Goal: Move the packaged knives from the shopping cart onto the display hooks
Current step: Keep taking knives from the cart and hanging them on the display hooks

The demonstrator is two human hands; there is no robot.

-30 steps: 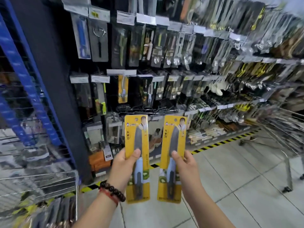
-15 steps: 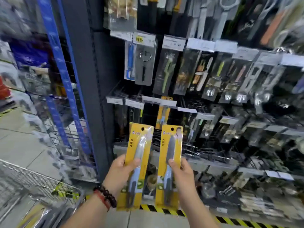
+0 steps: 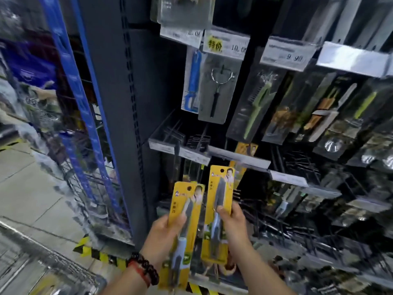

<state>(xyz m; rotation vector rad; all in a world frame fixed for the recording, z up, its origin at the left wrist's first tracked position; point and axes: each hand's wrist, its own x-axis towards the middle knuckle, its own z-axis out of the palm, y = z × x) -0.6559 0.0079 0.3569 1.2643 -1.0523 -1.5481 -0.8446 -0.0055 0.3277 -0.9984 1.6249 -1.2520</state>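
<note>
Both hands are raised before the display hooks (image 3: 197, 138): one yellow packaged knife (image 3: 183, 211) is gripped by the left hand (image 3: 162, 238), another packaged knife (image 3: 219, 201) is pinched by the right hand (image 3: 232, 224).

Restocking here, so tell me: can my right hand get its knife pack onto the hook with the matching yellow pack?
Probably yes: the right hand holds its knife pack just below the hung yellow pack, nothing between.
</note>
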